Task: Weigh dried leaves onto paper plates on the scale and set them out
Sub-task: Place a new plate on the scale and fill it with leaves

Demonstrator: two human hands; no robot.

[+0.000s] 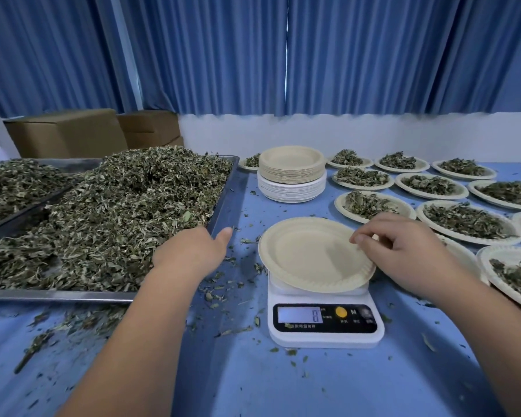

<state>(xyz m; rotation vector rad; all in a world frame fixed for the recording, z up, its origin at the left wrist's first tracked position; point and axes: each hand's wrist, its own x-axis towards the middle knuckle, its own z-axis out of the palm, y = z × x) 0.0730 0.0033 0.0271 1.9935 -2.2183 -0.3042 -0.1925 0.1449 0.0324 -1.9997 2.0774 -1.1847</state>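
Empty beige paper plate [316, 254] on white digital scale [325, 325], mid-tabletop; right hand [403, 251] pinches rim. At steel tray [223, 200], left hand [193, 251] reaches dried green leaves [127, 212], fingers hidden, grip unclear. Many filled plates [475, 240] by right edge; spare stack [292, 176] tall: much left.

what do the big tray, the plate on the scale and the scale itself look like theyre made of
Tray: looks like metal, probably stainless steel; grey, dully reflective rim and wall.
Plate: moulded paper or pulp, matte beige, with a crimped rim.
Scale: seems to be plastic; smooth white body with a glossy black panel.
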